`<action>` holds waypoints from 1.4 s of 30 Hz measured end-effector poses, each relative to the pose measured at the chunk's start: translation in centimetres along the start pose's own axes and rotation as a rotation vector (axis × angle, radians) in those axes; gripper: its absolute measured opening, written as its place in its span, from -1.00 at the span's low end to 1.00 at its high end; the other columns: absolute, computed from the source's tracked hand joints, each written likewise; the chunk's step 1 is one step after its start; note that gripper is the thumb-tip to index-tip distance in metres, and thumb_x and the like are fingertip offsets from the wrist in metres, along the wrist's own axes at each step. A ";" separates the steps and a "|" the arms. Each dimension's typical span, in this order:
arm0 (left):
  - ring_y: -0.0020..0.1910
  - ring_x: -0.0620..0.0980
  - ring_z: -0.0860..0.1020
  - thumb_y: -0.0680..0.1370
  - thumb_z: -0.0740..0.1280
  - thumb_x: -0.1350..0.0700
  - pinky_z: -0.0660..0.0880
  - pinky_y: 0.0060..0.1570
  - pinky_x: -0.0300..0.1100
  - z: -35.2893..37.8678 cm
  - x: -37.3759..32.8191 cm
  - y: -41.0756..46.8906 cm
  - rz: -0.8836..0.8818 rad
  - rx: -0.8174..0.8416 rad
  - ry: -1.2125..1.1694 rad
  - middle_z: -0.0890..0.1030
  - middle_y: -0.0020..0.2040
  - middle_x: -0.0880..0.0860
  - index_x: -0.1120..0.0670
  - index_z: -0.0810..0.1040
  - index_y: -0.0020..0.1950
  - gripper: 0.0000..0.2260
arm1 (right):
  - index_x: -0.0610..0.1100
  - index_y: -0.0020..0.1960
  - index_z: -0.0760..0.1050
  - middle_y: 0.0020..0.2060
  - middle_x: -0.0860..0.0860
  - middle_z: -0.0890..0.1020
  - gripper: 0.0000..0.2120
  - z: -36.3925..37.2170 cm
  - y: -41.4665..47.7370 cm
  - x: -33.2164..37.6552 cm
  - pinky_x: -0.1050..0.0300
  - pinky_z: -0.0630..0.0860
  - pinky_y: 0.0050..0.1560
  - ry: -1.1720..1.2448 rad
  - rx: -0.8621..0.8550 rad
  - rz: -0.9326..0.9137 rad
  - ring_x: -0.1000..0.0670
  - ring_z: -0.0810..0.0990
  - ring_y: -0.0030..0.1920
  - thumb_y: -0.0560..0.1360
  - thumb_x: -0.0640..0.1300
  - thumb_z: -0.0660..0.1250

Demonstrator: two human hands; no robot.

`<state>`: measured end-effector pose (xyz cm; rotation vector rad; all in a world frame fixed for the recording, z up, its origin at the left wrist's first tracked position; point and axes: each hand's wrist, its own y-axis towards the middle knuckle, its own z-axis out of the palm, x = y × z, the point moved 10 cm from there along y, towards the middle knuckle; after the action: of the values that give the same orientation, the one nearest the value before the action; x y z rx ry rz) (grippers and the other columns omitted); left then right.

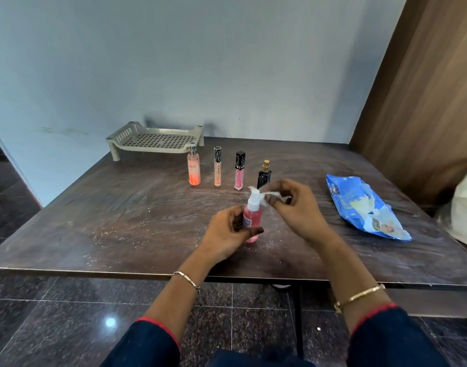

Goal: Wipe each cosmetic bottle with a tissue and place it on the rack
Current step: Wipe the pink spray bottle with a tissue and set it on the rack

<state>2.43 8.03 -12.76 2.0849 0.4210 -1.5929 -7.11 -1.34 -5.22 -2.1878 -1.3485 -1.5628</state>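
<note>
My left hand point(228, 231) grips a small pink spray bottle point(252, 215) with a white pump top, held upright just above the table. My right hand point(293, 205) pinches a white tissue point(270, 195) against the bottle's nozzle. Behind them stand an orange spray bottle point(194, 168), a clear lip-gloss tube point(217, 166), a pink gloss tube with a black cap point(239, 170) and a black bottle with a gold cap point(264, 176), partly hidden by the tissue. The beige slotted rack point(155, 140) sits at the table's back left and holds nothing.
A blue wet-wipe packet point(364, 207) lies open on the right side of the dark wooden table point(121, 207). A brown wooden panel point(425, 88) rises at the right, and a pale cloth thing point(465, 207) sits at the right edge. Dark tiled floor lies below.
</note>
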 end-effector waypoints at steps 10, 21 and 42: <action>0.02 -0.04 0.65 0.38 0.51 0.22 0.54 0.13 -0.16 0.1 -0.1 0.1 0.011 0.012 -0.022 0.69 -0.01 0.04 0.12 0.60 0.06 -0.72 | -0.10 0.05 0.62 0.02 0.00 0.69 -0.74 4.1 1.1 0.9 0.25 0.51 0.11 0.116 0.527 0.061 0.10 0.61 0.09 0.55 -0.36 0.24; -0.09 -0.06 0.64 0.41 0.44 0.34 0.56 -0.01 -0.23 0.2 0.3 0.2 -0.045 0.090 -0.245 0.69 -0.07 0.08 0.22 0.60 0.08 -0.75 | -0.14 0.03 0.63 -0.11 0.07 0.68 -0.78 1.8 -1.6 -1.6 0.36 0.53 -0.02 0.253 -0.110 0.103 0.23 0.62 -0.11 0.48 -0.37 0.35; -0.06 -0.06 0.65 0.44 0.32 0.13 0.62 -0.09 -0.18 -1.3 -0.8 -0.7 -0.175 0.050 -0.802 0.69 0.00 0.09 0.19 0.61 0.11 -0.72 | -0.10 0.06 0.61 0.05 0.11 0.59 -0.76 2.0 -2.3 4.8 0.15 0.56 0.11 -0.077 -0.224 -0.236 0.17 0.56 0.07 0.47 -0.34 0.36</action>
<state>2.89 9.38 -11.89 1.2889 0.2727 -2.3742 -7.08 4.00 -3.08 -2.3082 -1.5747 -1.8085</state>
